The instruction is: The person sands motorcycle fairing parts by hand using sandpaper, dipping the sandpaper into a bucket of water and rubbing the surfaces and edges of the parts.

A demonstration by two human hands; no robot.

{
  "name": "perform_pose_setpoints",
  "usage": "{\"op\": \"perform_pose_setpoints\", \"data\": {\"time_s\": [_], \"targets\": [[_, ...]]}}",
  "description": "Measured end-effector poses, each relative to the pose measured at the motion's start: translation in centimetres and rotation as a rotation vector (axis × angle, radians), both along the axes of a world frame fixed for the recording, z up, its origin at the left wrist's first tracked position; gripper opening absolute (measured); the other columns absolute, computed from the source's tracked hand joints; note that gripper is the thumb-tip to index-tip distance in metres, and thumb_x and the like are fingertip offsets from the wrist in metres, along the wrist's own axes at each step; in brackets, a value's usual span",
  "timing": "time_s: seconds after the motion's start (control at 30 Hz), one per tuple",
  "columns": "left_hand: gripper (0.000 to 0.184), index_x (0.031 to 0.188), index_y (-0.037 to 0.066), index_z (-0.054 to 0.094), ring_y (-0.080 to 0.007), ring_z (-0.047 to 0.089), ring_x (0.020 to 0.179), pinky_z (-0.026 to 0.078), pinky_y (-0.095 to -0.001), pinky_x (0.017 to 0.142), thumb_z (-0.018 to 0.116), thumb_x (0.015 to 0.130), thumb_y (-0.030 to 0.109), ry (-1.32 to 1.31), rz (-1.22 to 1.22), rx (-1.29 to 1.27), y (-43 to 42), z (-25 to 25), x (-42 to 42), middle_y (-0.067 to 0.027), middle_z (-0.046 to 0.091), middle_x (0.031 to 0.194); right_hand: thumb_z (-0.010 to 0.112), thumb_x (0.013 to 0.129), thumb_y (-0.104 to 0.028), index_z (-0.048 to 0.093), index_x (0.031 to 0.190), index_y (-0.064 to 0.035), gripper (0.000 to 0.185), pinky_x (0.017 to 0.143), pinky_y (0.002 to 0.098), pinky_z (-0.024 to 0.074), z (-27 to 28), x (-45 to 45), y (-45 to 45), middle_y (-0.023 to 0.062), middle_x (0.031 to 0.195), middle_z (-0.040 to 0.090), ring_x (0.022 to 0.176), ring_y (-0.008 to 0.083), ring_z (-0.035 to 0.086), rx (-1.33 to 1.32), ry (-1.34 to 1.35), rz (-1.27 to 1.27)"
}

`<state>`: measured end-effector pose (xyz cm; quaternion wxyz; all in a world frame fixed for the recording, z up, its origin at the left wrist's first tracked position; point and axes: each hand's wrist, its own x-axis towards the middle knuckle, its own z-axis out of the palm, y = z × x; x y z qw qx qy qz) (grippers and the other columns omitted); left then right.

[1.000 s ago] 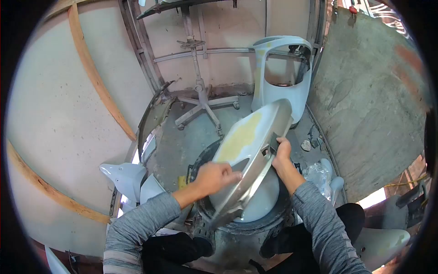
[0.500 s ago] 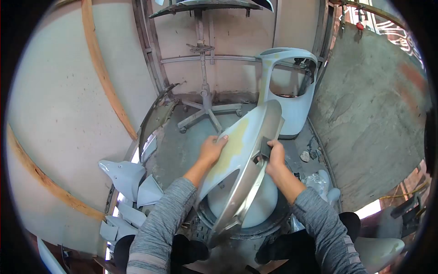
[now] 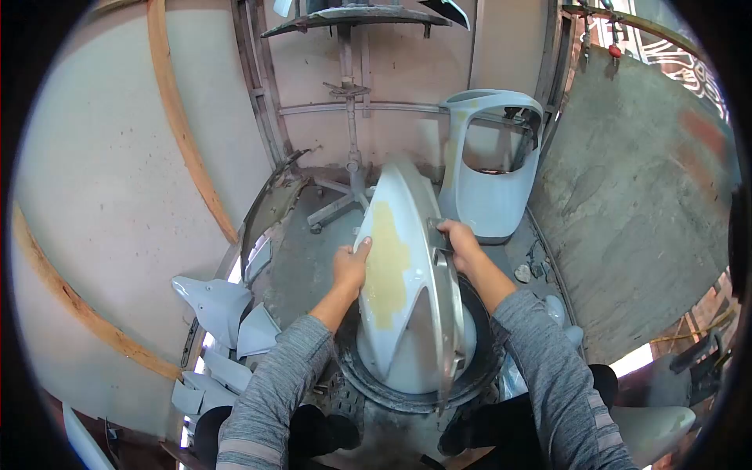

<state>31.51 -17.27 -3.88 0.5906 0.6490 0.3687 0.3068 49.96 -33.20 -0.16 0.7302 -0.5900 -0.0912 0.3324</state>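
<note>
From where I watch through the head camera, the long pale panel (image 3: 427, 270) sits between the two hands, upright with its narrow end pointing away from the wearer. The left hand (image 3: 350, 266) is closed on the panel's left edge, thumb lying along the near face; its fingers go round behind, so I can't see how far they reach. The right hand (image 3: 462, 244) grips the opposite edge, a little higher up, beside a dark bracket (image 3: 437, 233) on the metallic-looking side strip. A yellowish patch (image 3: 388, 270) covers much of the face, nearer to the left hand than to the right.

Below the hands, the panel's lower part forks and stands over the dark round tub (image 3: 487, 374), inside its rim as I see it. Cloudy whitish liquid (image 3: 411, 352) shows through the fork; I can't tell whether the lower tips touch it.

Beyond the panel's top I make out the foot of a wheeled stand (image 3: 333, 211), and behind the right hand a bigger pale frame (image 3: 489, 211) with a rounded opening. Several loose pale pieces (image 3: 218, 309) lie to the left, well apart from the left hand.
</note>
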Motion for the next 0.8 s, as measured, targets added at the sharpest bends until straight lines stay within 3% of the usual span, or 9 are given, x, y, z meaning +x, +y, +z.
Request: {"op": "perform_pose_setpoints", "data": {"time_s": [0.1, 0.2, 0.3, 0.33, 0.37, 0.43, 0.5, 0.6, 0.8], "targets": [[0.041, 0.104, -0.007, 0.065, -0.0191, 0.066, 0.081, 0.051, -0.0344, 0.071, 0.064, 0.097, 0.033, -0.076, 0.064, 0.021, -0.6, -0.5, 0.9, -0.0132, 0.070, 0.093, 0.062, 0.087, -0.020, 0.064, 0.110, 0.0059, 0.035, 0.079, 0.0443, 0.0518, 0.7, 1.1, 1.9, 0.0178, 0.100, 0.069, 0.086, 0.0306, 0.067, -0.155, -0.175, 0.008], [0.034, 0.107, -0.007, 0.063, -0.0204, 0.065, 0.087, 0.050, -0.0350, 0.077, 0.061, 0.100, 0.026, -0.155, 0.108, -0.031, -2.1, -0.1, 1.3, -0.0138, 0.068, 0.097, 0.062, 0.085, -0.023, 0.069, 0.107, 0.0029, 0.035, 0.088, 0.0457, 0.0502, 3.2, -0.5, 2.9, 0.0251, 0.111, 0.070, 0.104, 0.0398, 0.067, -0.563, -0.699, 0.028], [0.027, 0.112, -0.006, 0.059, -0.0224, 0.064, 0.094, 0.049, -0.0366, 0.081, 0.057, 0.101, 0.018, -0.314, 0.109, -0.176, -4.2, -0.3, 2.0, -0.0162, 0.066, 0.104, 0.062, 0.089, -0.020, 0.064, 0.108, 0.0029, 0.030, 0.082, 0.0446, 0.0497, 5.0, -3.9, 2.3, 0.0226, 0.096, 0.070, 0.090, 0.0373, 0.067, -0.564, -0.999, 0.160], [0.027, 0.114, -0.006, 0.057, -0.0225, 0.063, 0.095, 0.049, -0.0366, 0.082, 0.057, 0.101, 0.017, -0.335, 0.112, -0.206, -4.7, -0.3, 2.1, -0.0163, 0.065, 0.107, 0.062, 0.088, -0.018, 0.064, 0.104, 0.0031, 0.027, 0.083, 0.0483, 0.0488, 5.0, -4.2, 2.2, 0.0254, 0.100, 0.067, 0.094, 0.0436, 0.064, -0.569, -1.093, 0.218], [0.026, 0.117, -0.005, 0.056, -0.0227, 0.063, 0.096, 0.050, -0.0365, 0.083, 0.057, 0.101, 0.016, -0.356, 0.111, -0.235, -5.0, -0.2, 2.2, -0.0165, 0.064, 0.110, 0.062, 0.088, -0.018, 0.064, 0.104, 0.0031, 0.027, 0.083, 0.0483, 0.0488, 4.6, -4.6, 2.0, 0.0254, 0.100, 0.067, 0.094, 0.0436, 0.064, -0.569, -1.095, 0.217], [0.026, 0.119, -0.005, 0.054, -0.0234, 0.062, 0.101, 0.050, -0.0365, 0.086, 0.059, 0.099, 0.012, -0.463, 0.069, -0.343, -5.4, 0.7, 2.2, -0.0156, 0.063, 0.113, 0.062, 0.089, -0.016, 0.064, 0.101, 0.0014, 0.021, 0.083, 0.0508, 0.0484, 3.6, -5.3, 1.4, 0.0237, 0.100, 0.066, 0.093, 0.0454, 0.062, -0.472, -1.421, 0.066], [0.026, 0.121, -0.005, 0.052, -0.0260, 0.063, 0.105, 0.050, -0.0390, 0.092, 0.058, 0.098, 0.006, -0.658, -0.034, -0.617, -6.3, 1.5, 2.0, -0.0153, 0.061, 0.118, 0.062, 0.087, -0.012, 0.064, 0.097, -0.0005, 0.016, 0.082, 0.0514, 0.0484, 3.1, -5.7, 0.3, 0.0214, 0.100, 0.066, 0.094, 0.0448, 0.062, -0.450, -1.466, 0.058], [0.029, 0.126, -0.002, 0.051, -0.0286, 0.060, 0.116, 0.048, -0.0441, 0.101, 0.053, 0.097, 0.002, -0.692, -0.104, -0.873, -8.2, 1.6, 1.7, -0.0152, 0.060, 0.123, 0.065, 0.080, -0.004, 0.068, 0.096, -0.0031, 0.017, 0.087, 0.0484, 0.0503, 2.7, -6.0, -1.6, 0.0164, 0.108, 0.067, 0.102, 0.0402, 0.063, -0.321, -1.630, -0.004], [0.037, 0.131, -0.002, 0.048, -0.0299, 0.056, 0.122, 0.046, -0.0458, 0.108, 0.053, 0.095, -0.005, -0.788, -0.128, -1.162, -13.1, -2.8, 0.9, -0.0162, 0.056, 0.129, 0.066, 0.077, -0.003, 0.071, 0.098, -0.0041, 0.022, 0.098, 0.0484, 0.0482, -0.9, -6.8, -5.0, 0.0185, 0.116, 0.068, 0.113, 0.0424, 0.060, -0.337, -1.651, -0.029]]}}
